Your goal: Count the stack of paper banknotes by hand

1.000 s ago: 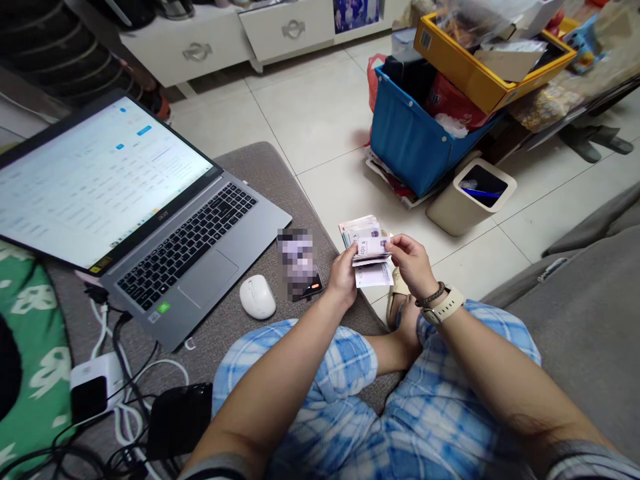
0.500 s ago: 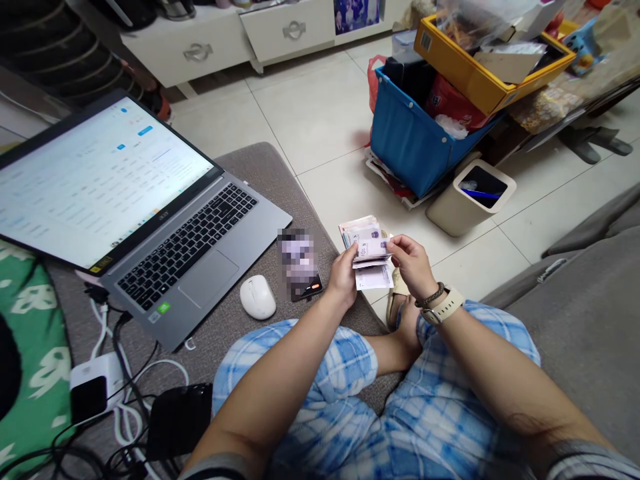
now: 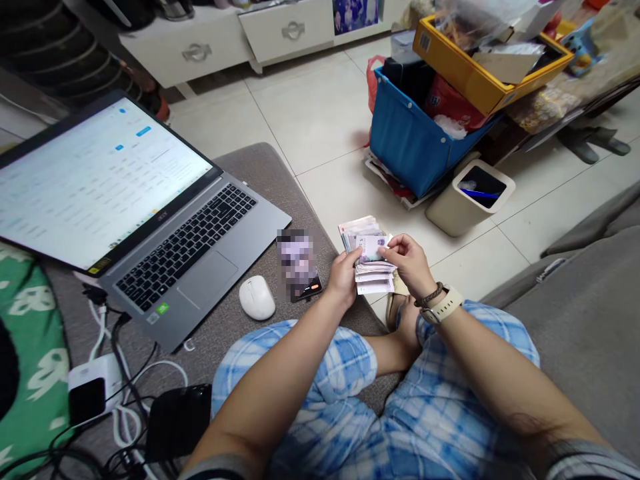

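Observation:
My left hand (image 3: 345, 277) is closed around the near side of a stack of banknotes (image 3: 371, 248), its thumb lying on top. The notes are pale purple and pinkish, fanned out in uneven layers. Some lean away at the far end, and others hang lower on the near side. My right hand (image 3: 407, 261) pinches the right edge of the top purple banknote between thumb and fingers. A beige watch (image 3: 443, 307) and a braided bracelet circle my right wrist. Both hands are above the seat's edge, in front of my crossed legs.
A laptop (image 3: 200, 267), a white mouse (image 3: 257, 297) and a partly blurred phone (image 3: 306, 288) lie on the grey seat (image 3: 250, 160). Cables and a white charger (image 3: 95, 380) sit lower left. On the floor stand a blue bin (image 3: 410, 133) and a beige wastebasket (image 3: 450, 207).
The top note has changed position and shows more of its face. More note edges hang on the near side of the stack. My right hand has shifted slightly left.

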`<action>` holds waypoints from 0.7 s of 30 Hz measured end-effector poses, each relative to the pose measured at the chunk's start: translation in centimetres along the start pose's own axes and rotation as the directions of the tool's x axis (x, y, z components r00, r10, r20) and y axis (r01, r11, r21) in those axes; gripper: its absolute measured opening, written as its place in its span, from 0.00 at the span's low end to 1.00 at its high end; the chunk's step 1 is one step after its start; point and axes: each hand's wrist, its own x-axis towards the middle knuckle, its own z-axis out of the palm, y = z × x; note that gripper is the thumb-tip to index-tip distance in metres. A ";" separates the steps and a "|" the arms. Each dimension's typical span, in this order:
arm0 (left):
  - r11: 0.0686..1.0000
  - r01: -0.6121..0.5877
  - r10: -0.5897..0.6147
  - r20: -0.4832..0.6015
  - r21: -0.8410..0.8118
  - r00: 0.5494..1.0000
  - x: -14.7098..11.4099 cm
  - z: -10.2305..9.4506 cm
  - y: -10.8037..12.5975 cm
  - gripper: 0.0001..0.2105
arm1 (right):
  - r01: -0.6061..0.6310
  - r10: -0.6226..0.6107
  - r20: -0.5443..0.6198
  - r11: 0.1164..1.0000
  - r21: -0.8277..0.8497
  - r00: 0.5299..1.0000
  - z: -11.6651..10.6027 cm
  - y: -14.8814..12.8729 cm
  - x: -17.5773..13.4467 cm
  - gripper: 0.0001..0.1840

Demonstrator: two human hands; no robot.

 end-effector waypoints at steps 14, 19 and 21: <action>0.996 0.015 -0.013 0.021 -0.089 1.000 0.5 -0.1 -0.3 0.11 | 0.086 -0.085 0.033 0.996 -0.030 0.996 -0.1 -0.3 0.0 0.18; 0.993 0.029 -0.028 0.010 -0.113 1.000 0.7 -0.1 -0.3 0.10 | 0.049 -0.048 0.025 0.997 -0.059 0.999 0.1 -0.7 -0.1 0.19; 0.993 0.026 -0.024 0.019 -0.117 1.000 0.7 -0.1 -0.3 0.10 | 0.040 -0.038 0.024 0.997 -0.062 0.999 0.1 -0.8 -0.2 0.18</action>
